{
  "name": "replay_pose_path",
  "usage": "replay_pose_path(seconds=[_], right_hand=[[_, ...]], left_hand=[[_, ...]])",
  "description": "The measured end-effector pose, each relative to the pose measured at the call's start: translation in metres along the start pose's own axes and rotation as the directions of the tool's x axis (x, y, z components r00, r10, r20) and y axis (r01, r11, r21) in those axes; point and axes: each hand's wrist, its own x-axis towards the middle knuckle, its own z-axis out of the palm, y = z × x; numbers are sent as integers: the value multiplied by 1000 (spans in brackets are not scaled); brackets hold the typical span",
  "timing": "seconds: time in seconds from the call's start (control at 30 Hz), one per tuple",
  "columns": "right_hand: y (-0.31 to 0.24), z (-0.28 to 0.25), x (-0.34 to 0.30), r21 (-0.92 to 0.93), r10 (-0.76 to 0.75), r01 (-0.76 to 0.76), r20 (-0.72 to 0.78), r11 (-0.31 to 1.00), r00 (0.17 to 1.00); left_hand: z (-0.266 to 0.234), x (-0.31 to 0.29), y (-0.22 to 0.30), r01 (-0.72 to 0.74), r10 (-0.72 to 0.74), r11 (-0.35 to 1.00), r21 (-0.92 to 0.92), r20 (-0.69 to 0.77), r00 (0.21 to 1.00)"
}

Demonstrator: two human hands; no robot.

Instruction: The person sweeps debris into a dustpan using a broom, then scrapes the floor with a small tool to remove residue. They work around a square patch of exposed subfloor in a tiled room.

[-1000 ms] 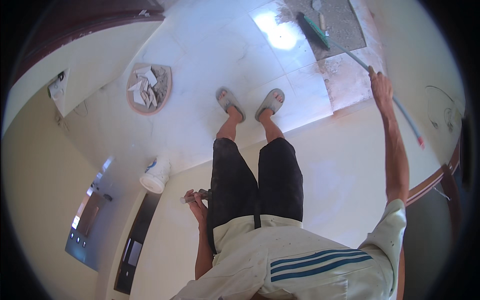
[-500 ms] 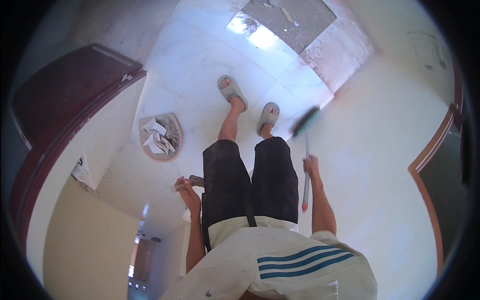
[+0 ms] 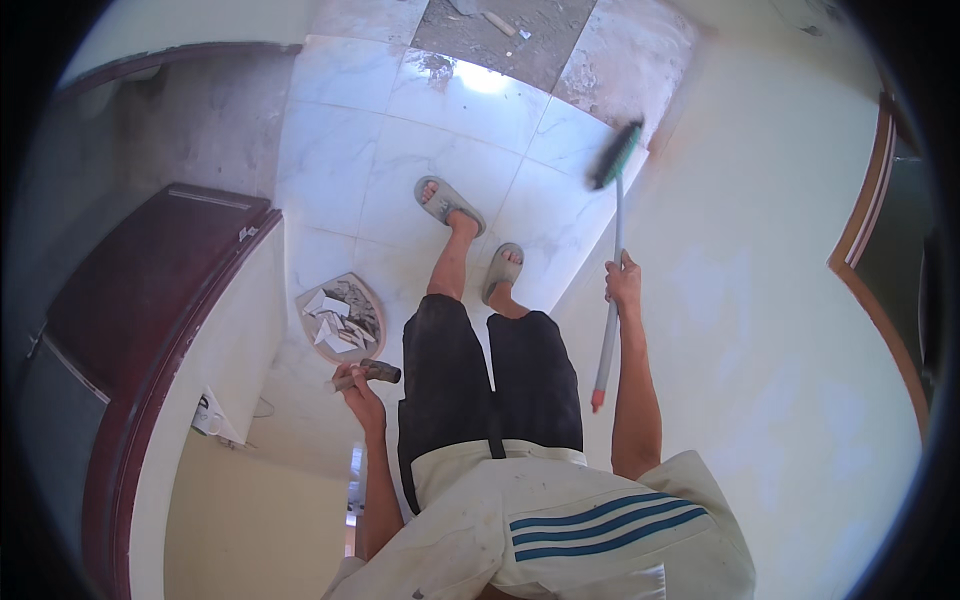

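Observation:
My right hand (image 3: 624, 280) is wrapped round the grey handle of a broom (image 3: 611, 330). Its green head with dark bristles points away from me, and its red end cap hangs near my right thigh. In my left hand (image 3: 364, 400) is a short hammer (image 3: 380, 371), its dark head beside my left leg and its light handle between my fingers. A pinkish basin (image 3: 380, 330) with broken white tile pieces and grey rubble stands on the floor just beyond my left hand.
White marbled floor tiles (image 3: 440, 150) run ahead to a bare patch of rough grey ground (image 3: 540, 45), where a trowel-like tool (image 3: 495, 22) lies. A pale wall (image 3: 750, 330) rises at my right. On the left is a dark red door (image 3: 150, 270).
My view has swung, and the basin now appears closer to my left hand. The broom head has risen farther from me in view. Both hands keep their holds.

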Motion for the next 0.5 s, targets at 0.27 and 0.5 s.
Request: replay_pose_path(seconds=[0.27,0.5], right_hand=[[-7,22,42,53,19,-27,141,998,990],[-19,-81,129,-337,-316,239,-196,911,928]], left_hand=[[20,20,40,-71,57,993,94,144,988],[39,21,77,-95,78,979,178,104,991]])
